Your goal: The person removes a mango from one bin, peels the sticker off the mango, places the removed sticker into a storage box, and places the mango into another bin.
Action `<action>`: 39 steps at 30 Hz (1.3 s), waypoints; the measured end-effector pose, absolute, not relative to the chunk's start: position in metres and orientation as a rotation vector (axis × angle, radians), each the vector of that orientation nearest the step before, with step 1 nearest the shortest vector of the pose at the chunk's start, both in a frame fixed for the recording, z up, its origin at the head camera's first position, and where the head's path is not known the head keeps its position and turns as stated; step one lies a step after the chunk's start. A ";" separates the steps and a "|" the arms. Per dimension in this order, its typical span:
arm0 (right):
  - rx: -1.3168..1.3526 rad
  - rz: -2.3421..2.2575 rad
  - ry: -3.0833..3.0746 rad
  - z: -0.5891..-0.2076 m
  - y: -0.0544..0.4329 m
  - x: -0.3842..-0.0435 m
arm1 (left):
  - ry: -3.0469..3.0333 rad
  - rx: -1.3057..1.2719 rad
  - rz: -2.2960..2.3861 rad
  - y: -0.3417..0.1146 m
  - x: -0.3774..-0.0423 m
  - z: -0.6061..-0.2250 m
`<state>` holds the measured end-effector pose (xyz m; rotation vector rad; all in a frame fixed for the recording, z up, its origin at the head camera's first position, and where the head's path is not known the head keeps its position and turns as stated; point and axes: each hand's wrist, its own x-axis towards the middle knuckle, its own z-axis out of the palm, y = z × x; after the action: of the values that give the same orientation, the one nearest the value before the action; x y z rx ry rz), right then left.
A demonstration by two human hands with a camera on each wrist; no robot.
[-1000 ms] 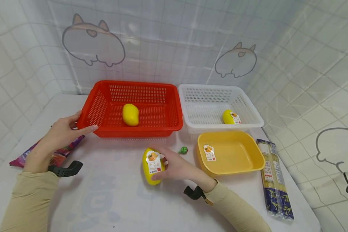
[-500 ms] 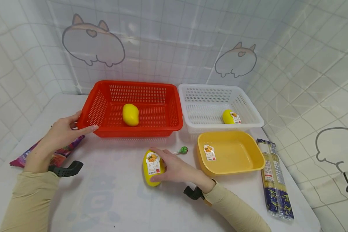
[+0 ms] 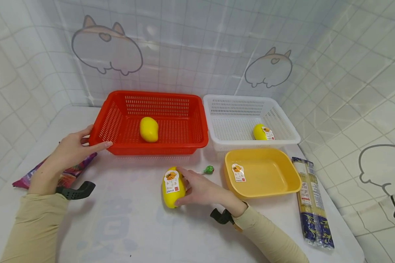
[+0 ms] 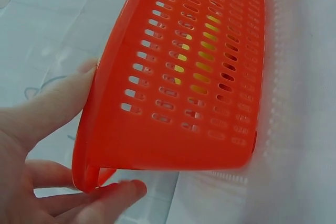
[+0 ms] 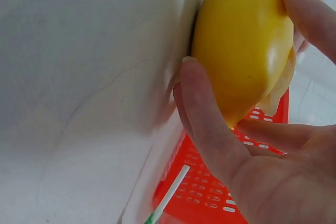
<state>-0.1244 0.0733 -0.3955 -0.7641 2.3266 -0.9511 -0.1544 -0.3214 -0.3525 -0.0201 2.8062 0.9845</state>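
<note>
A yellow mango (image 3: 173,199) with a white fruit label stands between the thumb and fingers of my right hand (image 3: 200,188) on the table in front of the red basket. In the right wrist view the fingers (image 5: 202,103) lie along the mango's side and the thumb touches its other end. My left hand (image 3: 67,149) grips the near left corner of the red basket (image 3: 158,149), with the thumb on the rim and fingers under it, as the left wrist view shows. A second mango (image 3: 149,129) lies inside that basket.
A white basket (image 3: 256,142) holds another labelled mango (image 3: 260,132). In front of it sits a yellow tub (image 3: 261,175) with a fruit label. A green lollipop (image 3: 209,170) lies between, noodle packs (image 3: 312,204) at right, and a purple bag (image 3: 66,177) under the left wrist.
The mango under my right hand has turned slightly, its label tilting and shifting a little to the left. My left hand and the red basket stay in place.
</note>
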 end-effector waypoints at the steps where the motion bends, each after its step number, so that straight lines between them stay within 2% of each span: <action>1: -0.755 -0.945 2.329 -0.395 0.073 -0.124 | 2.811 -0.015 0.980 -0.321 -0.154 -0.352; 8: -0.721 -0.909 2.347 -0.393 0.074 -0.125 | 2.919 0.053 0.901 -0.313 -0.151 -0.343; 12: -0.732 -0.891 2.357 -0.392 0.075 -0.125 | 3.107 0.097 0.914 -0.292 -0.144 -0.334; 16: -0.747 -0.868 2.373 -0.391 0.076 -0.125 | 3.246 0.338 1.068 -0.257 -0.133 -0.325; 20: -0.758 -0.868 2.368 -0.391 0.076 -0.126 | 3.132 0.650 1.142 -0.228 -0.122 -0.323; 23: -0.753 -0.870 2.358 -0.392 0.076 -0.127 | 2.949 0.744 1.096 -0.214 -0.118 -0.329; 31: -0.772 -0.877 2.345 -0.395 0.076 -0.128 | 2.655 0.721 0.832 -0.187 -0.122 -0.361; 39: -0.850 -0.912 2.317 -0.396 0.078 -0.130 | 2.519 0.826 0.915 -0.167 -0.126 -0.392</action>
<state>-0.1303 0.0778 -0.3963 -0.8498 2.3173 -0.9125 -0.1264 -0.1671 -0.3923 0.8262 2.5189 0.9148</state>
